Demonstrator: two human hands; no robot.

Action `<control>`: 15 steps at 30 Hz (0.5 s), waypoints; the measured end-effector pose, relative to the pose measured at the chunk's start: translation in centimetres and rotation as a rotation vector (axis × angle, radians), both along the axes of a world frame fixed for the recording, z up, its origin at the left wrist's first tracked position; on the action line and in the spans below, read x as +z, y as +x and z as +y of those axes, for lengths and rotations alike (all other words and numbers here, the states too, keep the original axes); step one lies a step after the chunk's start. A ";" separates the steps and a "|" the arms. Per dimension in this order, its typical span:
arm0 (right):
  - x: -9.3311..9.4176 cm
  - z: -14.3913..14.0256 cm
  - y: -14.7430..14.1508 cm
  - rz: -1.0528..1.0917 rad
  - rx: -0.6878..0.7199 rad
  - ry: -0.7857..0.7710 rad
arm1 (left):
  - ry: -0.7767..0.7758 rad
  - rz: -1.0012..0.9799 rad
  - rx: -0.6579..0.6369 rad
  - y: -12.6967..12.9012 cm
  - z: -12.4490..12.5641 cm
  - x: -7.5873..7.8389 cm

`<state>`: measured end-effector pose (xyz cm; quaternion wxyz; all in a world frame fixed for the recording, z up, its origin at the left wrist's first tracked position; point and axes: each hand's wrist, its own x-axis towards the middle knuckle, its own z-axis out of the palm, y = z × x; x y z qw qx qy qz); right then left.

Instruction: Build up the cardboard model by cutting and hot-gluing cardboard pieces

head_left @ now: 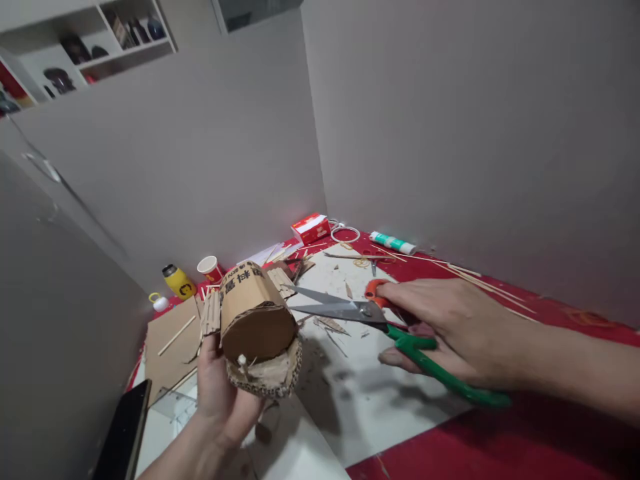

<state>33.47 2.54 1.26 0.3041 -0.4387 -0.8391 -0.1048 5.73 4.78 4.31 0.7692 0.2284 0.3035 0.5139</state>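
My left hand (pixel 220 393) holds a cardboard model (pixel 257 327) from below, its fingers mostly hidden under it. The model has a rounded body with dark printed characters, ridged flaps at both sides and a curved lip at the near end, where a small pale stub sticks up. In my right hand (pixel 450 327) is a pair of scissors (pixel 365 311), with one orange handle and one green handle. Their blades are slightly parted and point left, with the tips close to the model's right flap (pixel 281 283). I cannot tell whether they touch it.
White sheets (pixel 390 420) with cardboard scraps cover part of the red table (pixel 430 447). Behind stand a yellow bottle (pixel 179 283), a paper cup (pixel 210 268), a red box (pixel 311 229) and a white-green tube (pixel 393 243). Thin sticks (pixel 490 287) lie right; a dark phone-like slab (pixel 123 433) is at left.
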 end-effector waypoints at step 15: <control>1.8 2.4 -3.8 0.057 0.103 0.400 | 0.335 -0.169 -0.296 -2.4 -1.3 0.8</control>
